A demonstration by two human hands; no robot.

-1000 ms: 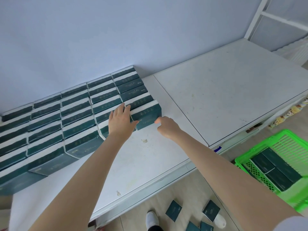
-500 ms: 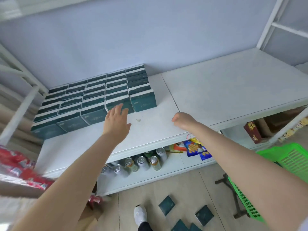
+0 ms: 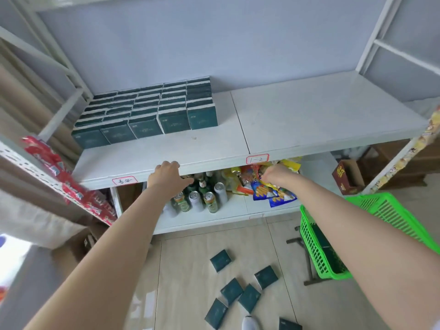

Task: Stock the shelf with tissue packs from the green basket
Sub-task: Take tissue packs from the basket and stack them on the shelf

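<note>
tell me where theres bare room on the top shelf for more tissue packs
Bare: the whole right panel of the shelf, from the seam to the right post, and the strip between the tissue packs and the front edge. Crowded: the back left, filled with packs, and the lower shelf, with cans and snack bags.

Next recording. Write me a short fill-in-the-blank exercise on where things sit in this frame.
1. The tissue packs stand in rows on the ____ part of the upper shelf.
2. Loose packs lie scattered on the ____.
3. The basket at the right is ____ in colour.
4. Cans stand on the shelf ____ the stocked one.
Missing words: left; floor; green; below.
</note>
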